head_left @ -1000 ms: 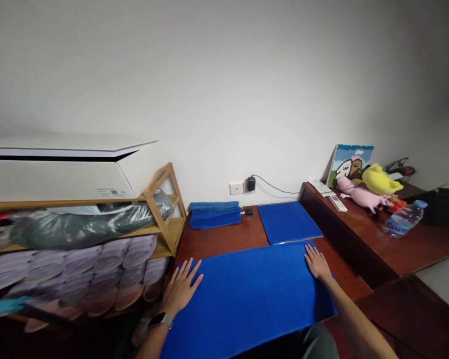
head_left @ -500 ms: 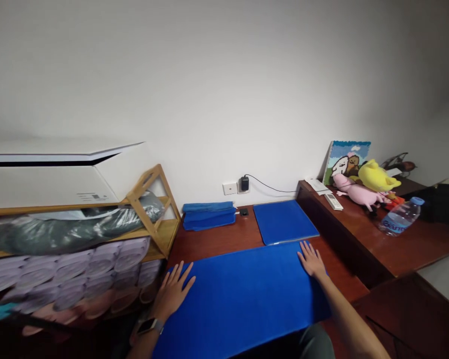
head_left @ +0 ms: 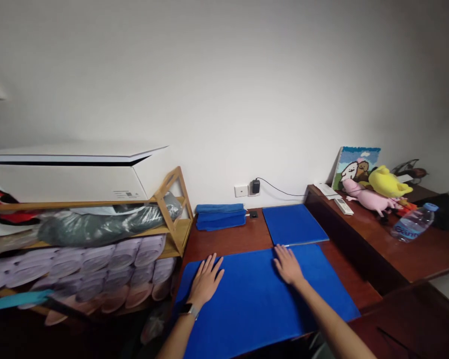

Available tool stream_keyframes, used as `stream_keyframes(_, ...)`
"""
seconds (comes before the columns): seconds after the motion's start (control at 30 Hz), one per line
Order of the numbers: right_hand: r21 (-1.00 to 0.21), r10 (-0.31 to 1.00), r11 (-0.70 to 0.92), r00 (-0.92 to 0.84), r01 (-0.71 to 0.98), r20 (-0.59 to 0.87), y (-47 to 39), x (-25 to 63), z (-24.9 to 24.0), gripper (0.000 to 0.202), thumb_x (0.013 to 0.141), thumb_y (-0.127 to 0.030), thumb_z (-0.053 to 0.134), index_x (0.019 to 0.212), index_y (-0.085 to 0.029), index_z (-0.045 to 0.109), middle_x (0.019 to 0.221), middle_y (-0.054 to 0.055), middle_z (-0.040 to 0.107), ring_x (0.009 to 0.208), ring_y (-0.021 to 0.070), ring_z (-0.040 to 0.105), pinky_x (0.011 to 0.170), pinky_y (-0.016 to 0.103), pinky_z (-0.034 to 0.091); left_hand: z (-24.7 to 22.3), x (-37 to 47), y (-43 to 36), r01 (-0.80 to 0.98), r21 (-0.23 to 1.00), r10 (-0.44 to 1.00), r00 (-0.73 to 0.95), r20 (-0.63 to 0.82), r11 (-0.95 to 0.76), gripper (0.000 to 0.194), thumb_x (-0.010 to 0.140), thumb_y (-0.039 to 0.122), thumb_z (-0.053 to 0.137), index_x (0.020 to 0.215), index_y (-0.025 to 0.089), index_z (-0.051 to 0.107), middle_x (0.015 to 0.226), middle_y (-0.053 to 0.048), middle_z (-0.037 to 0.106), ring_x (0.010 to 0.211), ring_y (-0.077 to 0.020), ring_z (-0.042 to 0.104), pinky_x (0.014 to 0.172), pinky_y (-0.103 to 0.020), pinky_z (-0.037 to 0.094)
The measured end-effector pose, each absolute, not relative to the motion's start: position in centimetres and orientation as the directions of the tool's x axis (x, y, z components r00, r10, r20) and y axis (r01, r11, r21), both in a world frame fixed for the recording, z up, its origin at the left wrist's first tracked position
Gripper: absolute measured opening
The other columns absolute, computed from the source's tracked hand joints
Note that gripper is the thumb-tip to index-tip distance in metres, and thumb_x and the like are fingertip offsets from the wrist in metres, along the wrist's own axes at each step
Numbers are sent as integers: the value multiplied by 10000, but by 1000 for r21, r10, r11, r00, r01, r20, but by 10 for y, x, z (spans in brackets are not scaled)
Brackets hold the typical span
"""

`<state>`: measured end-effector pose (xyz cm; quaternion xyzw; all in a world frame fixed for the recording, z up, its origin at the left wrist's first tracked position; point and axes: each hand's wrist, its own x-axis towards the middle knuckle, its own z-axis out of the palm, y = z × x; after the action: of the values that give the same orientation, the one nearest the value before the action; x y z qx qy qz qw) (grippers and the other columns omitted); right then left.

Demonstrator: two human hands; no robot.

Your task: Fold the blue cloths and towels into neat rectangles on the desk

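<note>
A large blue cloth (head_left: 250, 299) lies spread flat on the reddish-brown table. My left hand (head_left: 205, 283) rests palm down near its upper left part, fingers spread, a watch on the wrist. My right hand (head_left: 287, 265) lies flat on the cloth's upper edge, right of the middle, with its fingers slightly apart. Just beyond that hand is a smaller blue folded cloth (head_left: 295, 224), laid flat. Several folded blue cloths (head_left: 220, 217) are stacked at the back left, by the wall. Neither hand grips anything.
On the left, a wooden rack (head_left: 172, 219) holds a white box (head_left: 67, 182), a plastic-wrapped bundle and several slippers. The raised surface (head_left: 381, 239) at the right bears a bottle (head_left: 415, 223), plush toys, a remote and a picture. A black plug (head_left: 255, 186) sits in the wall socket.
My right hand has moved left along the cloth, away from its right corner. My left hand has shifted slightly inward from the left edge. The view has turned a little left.
</note>
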<state>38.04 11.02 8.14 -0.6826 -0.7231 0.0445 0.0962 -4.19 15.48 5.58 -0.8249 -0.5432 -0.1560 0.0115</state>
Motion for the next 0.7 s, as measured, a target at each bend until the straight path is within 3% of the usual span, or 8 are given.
stream_keyframes(0.07, -241, 987, 159, -153, 957, 44, 112, 347, 75, 703, 1124, -532, 243, 1746, -217, 328, 1808, 49, 302, 1692, 245, 242, 1382, 478, 170, 54, -41, 155, 911, 159, 909, 339, 241, -381, 610, 1109, 590, 348, 1644, 344, 505, 1752, -75, 461, 1625, -306, 426, 1327, -567, 342)
stream_keyframes(0.13, -265, 988, 150, -156, 953, 2, 110, 344, 68, 720, 1125, -565, 225, 1754, -224, 299, 1813, 44, 280, 1697, 238, 222, 1382, 477, 169, 47, -57, 154, 937, 156, 937, 279, 209, -314, 621, 1096, 598, 372, 1644, 338, 507, 1756, -80, 452, 1628, -316, 419, 1328, -581, 331)
stream_keyframes(0.27, -229, 998, -43, 31, 973, -53, 100, 425, 59, 719, 1120, -544, 199, 1758, -226, 286, 1816, 41, 268, 1703, 247, 197, 1382, 501, 149, 33, -109, 148, 969, 134, 965, 179, 193, -207, 678, 1079, 592, 377, 1668, 272, 472, 1773, -107, 415, 1644, -328, 387, 1330, -588, 318)
stream_keyframes(0.4, -174, 943, -332, 319, 927, -98, 89, 521, 58, 749, 1098, -491, 186, 1754, -142, 288, 1821, 86, 244, 1698, 288, 209, 1370, 511, 201, 45, -123, 147, 972, 131, 968, 171, 183, -196, 702, 1070, 584, 361, 1660, 225, 485, 1761, -131, 436, 1633, -329, 408, 1323, -577, 340)
stream_keyframes(0.5, -215, 931, -363, 341, 907, -131, 89, 553, 63, 781, 1081, -519, 206, 1737, -112, 328, 1813, 103, 271, 1693, 295, 228, 1365, 513, 225, 79, -99, 137, 961, 124, 943, 208, 260, -247, 680, 1072, 545, 321, 1612, 207, 558, 1701, -150, 527, 1593, -344, 471, 1314, -612, 355)
stream_keyframes(0.6, -325, 944, -325, 325, 888, -56, 90, 554, 69, 812, 1062, -590, 217, 1702, -134, 419, 1791, 113, 347, 1681, 308, 274, 1360, 551, 242, 105, -63, 93, 911, 135, 869, 315, 382, -390, 633, 1088, 472, 312, 1614, 223, 560, 1679, -113, 565, 1581, -344, 487, 1340, -620, 336)
stream_keyframes(0.7, -481, 934, -215, 323, 850, 153, 84, 543, 72, 876, 1044, -673, 191, 1646, -123, 512, 1751, 142, 433, 1652, 315, 350, 1354, 523, 280, 95, -37, 17, 828, 182, 809, 430, 400, -530, 546, 1073, 477, 420, 1601, 425, 552, 1580, 11, 658, 1541, -364, 525, 1325, -664, 369)
